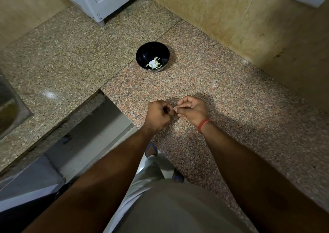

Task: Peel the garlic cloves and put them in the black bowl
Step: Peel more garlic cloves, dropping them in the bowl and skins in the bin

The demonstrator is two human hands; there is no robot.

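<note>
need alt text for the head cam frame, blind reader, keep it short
Two bare hands, left hand and right hand, meet over a speckled granite counter, fingers curled around something small and pale, likely a garlic clove. Beyond them a black bowl holds a few pale pieces. A red band circles the right wrist.

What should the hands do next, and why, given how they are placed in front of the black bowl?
Probably keep working the skin off. Both hands, left hand and right hand, are curled together over the counter, pinching something small and pale between their fingertips, likely a garlic clove. The black bowl stands apart farther back and holds pale pieces, so the drop comes afterwards.
</note>
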